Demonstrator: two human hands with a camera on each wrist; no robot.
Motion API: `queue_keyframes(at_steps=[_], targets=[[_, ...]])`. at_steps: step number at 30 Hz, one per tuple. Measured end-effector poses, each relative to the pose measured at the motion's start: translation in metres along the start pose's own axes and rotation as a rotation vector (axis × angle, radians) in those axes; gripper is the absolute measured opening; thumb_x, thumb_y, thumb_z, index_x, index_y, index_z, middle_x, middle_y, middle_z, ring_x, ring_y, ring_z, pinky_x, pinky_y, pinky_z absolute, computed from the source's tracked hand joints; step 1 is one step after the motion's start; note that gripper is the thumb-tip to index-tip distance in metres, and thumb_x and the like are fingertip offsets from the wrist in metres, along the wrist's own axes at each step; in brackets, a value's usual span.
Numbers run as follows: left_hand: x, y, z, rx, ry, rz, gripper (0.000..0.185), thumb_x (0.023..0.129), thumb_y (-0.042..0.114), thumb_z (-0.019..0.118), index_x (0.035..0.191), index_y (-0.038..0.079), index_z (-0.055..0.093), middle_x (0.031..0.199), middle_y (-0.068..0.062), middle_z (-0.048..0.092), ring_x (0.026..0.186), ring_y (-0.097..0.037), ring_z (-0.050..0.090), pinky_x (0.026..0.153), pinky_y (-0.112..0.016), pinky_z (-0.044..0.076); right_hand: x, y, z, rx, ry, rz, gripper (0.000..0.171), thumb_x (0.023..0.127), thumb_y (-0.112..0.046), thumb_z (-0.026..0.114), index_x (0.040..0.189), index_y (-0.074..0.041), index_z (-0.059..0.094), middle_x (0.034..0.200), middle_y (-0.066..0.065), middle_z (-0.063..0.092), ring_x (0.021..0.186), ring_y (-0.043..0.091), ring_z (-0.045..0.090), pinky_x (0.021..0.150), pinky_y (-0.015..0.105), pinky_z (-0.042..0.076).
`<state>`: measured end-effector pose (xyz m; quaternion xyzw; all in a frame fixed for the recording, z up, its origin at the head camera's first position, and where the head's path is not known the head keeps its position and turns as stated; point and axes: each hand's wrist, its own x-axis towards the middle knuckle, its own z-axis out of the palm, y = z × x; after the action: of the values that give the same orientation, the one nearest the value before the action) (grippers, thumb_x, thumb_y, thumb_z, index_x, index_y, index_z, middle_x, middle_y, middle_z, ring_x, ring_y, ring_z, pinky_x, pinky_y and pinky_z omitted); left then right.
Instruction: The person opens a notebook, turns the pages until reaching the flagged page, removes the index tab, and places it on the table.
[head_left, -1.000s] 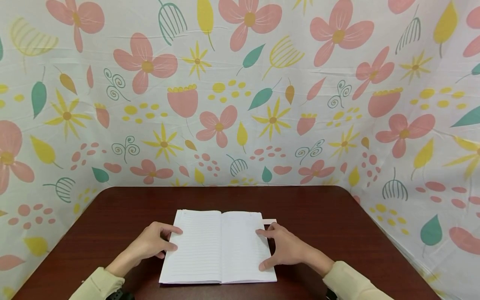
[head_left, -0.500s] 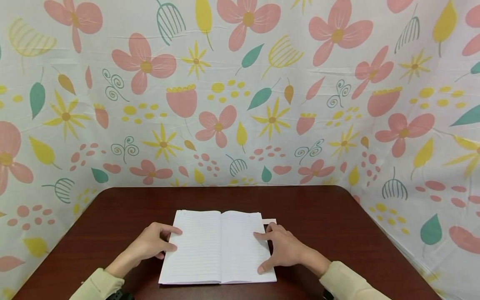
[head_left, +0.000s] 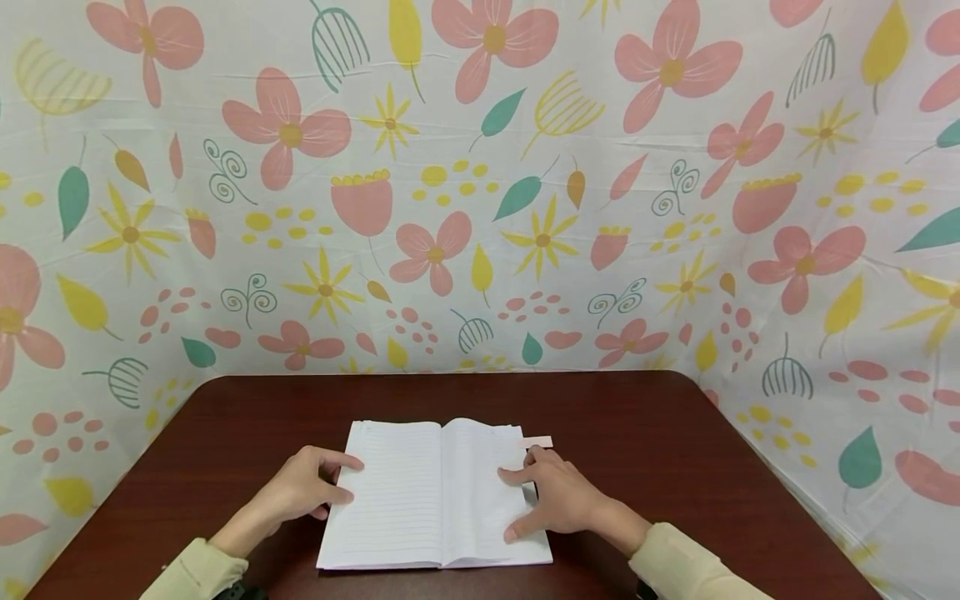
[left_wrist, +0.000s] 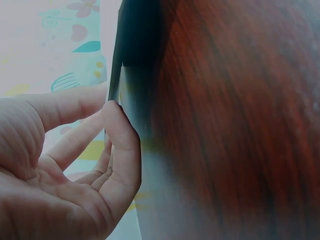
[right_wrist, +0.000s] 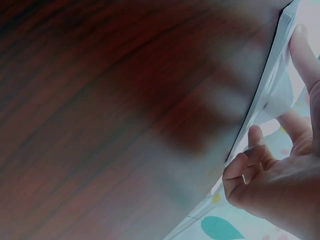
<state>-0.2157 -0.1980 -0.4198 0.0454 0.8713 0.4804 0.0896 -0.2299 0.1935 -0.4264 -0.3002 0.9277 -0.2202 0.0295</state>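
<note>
An open notebook (head_left: 397, 500) with lined white pages lies on the dark wooden table. At its left edge, my left hand (head_left: 303, 485) grips the notebook, thumb and index finger on the page and other fingers curled at the edge. In the left wrist view, a fingertip (left_wrist: 117, 112) meets the notebook's thin edge. My right hand (head_left: 561, 496) has its thumb and index finger spread on the right page (head_left: 480, 492), which bows up beside the fold. The right wrist view shows the page buckled between them, with the other fingers (right_wrist: 240, 172) curled by the edge.
A small pale tab (head_left: 537, 442) sticks out past the notebook's upper right edge. The dark red-brown table (head_left: 637, 433) has rounded far corners. A floral cloth (head_left: 480, 208) hangs behind the table and along both sides.
My right thumb and index finger have slid a little leftward over the right page, which now bulges near the fold. The left hand has stayed in place on the left edge.
</note>
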Motion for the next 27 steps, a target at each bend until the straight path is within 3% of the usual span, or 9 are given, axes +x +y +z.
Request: queue_keyframes(at_steps=[4, 12, 18, 22, 27], targets=[[0.0, -0.001, 0.0, -0.001, -0.003, 0.001, 0.039, 0.073, 0.009, 0.082, 0.11, 0.009, 0.07, 0.081, -0.009, 0.052, 0.06, -0.019, 0.056, 0.053, -0.036, 0.053, 0.002, -0.002, 0.002, -0.011, 0.028, 0.003, 0.084, 0.058, -0.066, 0.079, 0.127, -0.02, 0.063, 0.092, -0.004, 0.046, 0.078, 0.012, 0.039, 0.062, 0.028, 0.034], [0.0, -0.002, -0.001, -0.003, -0.008, 0.01, 0.039, 0.073, 0.01, 0.082, 0.11, 0.009, 0.07, 0.081, -0.009, 0.052, 0.06, -0.018, 0.055, 0.053, -0.036, 0.053, 0.009, -0.009, 0.006, -0.04, 0.064, -0.018, 0.087, 0.059, -0.067, 0.077, 0.128, -0.017, 0.062, 0.105, 0.001, 0.052, 0.096, 0.017, 0.045, 0.075, 0.037, 0.038], [0.001, -0.001, -0.001, -0.001, -0.005, 0.004, 0.04, 0.072, 0.009, 0.082, 0.11, 0.01, 0.07, 0.081, -0.009, 0.052, 0.06, -0.019, 0.056, 0.053, -0.036, 0.053, 0.017, -0.016, 0.009, 0.016, 0.064, -0.036, 0.091, 0.062, -0.067, 0.076, 0.134, -0.014, 0.056, 0.117, 0.004, 0.054, 0.107, 0.022, 0.046, 0.084, 0.046, 0.041], [0.0, 0.0, -0.001, -0.003, -0.005, 0.006, 0.04, 0.072, 0.01, 0.082, 0.11, 0.01, 0.07, 0.081, -0.009, 0.052, 0.06, -0.019, 0.056, 0.053, -0.036, 0.053, 0.022, -0.02, 0.011, 0.044, 0.057, -0.03, 0.094, 0.063, -0.068, 0.074, 0.138, -0.016, 0.051, 0.125, 0.007, 0.053, 0.115, 0.027, 0.044, 0.09, 0.051, 0.039], [0.0, 0.0, -0.001, 0.0, -0.005, 0.011, 0.04, 0.073, 0.01, 0.082, 0.111, 0.009, 0.07, 0.081, -0.009, 0.052, 0.059, -0.019, 0.056, 0.053, -0.036, 0.053, 0.028, -0.025, 0.015, 0.053, 0.051, -0.048, 0.092, 0.064, -0.065, 0.075, 0.14, -0.021, 0.05, 0.129, 0.01, 0.05, 0.122, 0.03, 0.041, 0.102, 0.06, 0.024]])
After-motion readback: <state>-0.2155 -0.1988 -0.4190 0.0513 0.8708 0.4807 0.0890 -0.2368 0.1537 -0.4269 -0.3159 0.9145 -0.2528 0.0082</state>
